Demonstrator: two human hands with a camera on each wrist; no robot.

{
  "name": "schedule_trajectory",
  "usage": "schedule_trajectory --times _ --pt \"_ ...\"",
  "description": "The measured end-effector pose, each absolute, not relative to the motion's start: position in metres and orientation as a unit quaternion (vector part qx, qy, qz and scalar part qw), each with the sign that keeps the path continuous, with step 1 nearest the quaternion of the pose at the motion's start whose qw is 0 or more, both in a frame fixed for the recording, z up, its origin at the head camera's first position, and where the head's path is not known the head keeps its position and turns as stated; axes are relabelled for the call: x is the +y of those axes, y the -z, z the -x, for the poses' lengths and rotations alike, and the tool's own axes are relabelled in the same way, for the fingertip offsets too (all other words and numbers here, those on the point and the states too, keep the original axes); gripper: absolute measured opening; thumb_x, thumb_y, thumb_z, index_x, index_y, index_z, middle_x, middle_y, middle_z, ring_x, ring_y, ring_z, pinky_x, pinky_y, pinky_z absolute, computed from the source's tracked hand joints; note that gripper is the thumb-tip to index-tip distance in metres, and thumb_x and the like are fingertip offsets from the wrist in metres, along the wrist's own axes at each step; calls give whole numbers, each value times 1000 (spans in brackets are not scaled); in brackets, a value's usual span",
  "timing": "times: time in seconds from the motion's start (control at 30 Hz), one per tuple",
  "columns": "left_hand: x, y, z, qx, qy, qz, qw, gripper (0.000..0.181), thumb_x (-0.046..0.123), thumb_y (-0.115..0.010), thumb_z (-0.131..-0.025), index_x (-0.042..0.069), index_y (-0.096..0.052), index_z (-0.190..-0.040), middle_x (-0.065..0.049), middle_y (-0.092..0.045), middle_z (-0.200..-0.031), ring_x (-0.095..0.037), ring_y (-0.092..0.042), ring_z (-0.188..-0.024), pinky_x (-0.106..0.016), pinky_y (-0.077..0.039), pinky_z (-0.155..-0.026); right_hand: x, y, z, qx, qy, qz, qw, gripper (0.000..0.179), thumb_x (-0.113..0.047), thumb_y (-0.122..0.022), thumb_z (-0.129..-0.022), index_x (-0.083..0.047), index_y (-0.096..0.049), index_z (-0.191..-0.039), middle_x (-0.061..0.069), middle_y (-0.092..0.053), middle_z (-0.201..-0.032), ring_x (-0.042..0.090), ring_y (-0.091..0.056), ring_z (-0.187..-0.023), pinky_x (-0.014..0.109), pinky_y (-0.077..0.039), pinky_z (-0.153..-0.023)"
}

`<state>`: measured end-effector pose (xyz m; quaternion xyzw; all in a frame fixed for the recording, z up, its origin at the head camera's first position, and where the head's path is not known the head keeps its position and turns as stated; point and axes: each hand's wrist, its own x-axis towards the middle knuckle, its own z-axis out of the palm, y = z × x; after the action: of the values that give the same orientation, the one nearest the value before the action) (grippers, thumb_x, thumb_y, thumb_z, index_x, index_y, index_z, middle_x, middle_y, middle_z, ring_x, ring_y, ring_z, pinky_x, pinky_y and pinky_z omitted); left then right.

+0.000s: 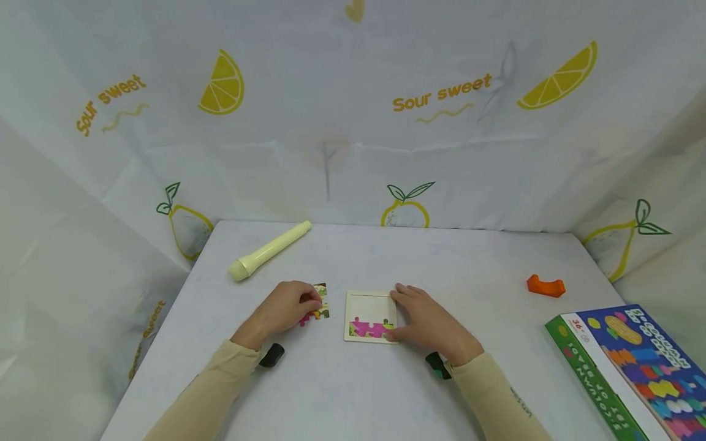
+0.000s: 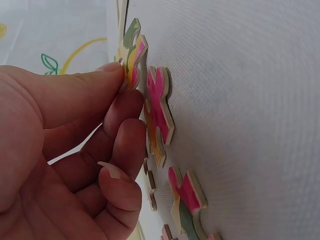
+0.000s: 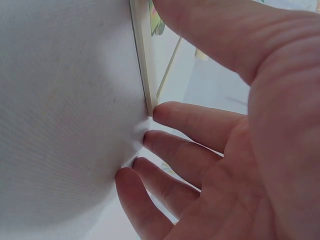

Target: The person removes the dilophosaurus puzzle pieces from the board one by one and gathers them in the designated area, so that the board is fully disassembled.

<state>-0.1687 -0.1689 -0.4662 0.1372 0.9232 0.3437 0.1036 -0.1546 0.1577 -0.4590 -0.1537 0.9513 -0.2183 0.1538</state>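
My left hand pinches a yellow, pink and green jigsaw piece between thumb and forefinger, its other fingers loosely curled. More loose jigsaw pieces lie on the table under and beside that hand; the hand partly covers them in the head view. Just to the right is a square wooden puzzle tray, with pink and green pieces fitted along its near side. My right hand rests at the tray's right edge, thumb at the near corner and fairly straight fingers at the far corner.
A pale yellow microphone-shaped stick lies at the back left of the white table. An orange curved block sits at the right. In the right foreground is a blue and green game box. A printed curtain hangs behind.
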Motion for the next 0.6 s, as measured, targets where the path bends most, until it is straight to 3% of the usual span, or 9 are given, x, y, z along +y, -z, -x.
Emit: schedule_trajectory --times 0.47,0.6 --pt "-167 467 169 928 -334 -133 96 5 20 -77 -102 16 -78 -99 6 -70 -83 -8 -58 -71 -28 -50 -72 157 458 154 950 225 156 147 90 -34 -94 -85 -4 -53 -158 14 -42 -172 40 -34 -162 57 -34 -129" --pt "-166 466 168 930 -332 -128 93 5 20 -76 -102 16 -78 -101 7 -70 -85 -8 -59 -73 -28 -51 -73 155 458 152 945 229 189 138 77 -27 -92 -87 -11 -59 -155 9 -46 -171 38 -36 -161 56 -37 -128"
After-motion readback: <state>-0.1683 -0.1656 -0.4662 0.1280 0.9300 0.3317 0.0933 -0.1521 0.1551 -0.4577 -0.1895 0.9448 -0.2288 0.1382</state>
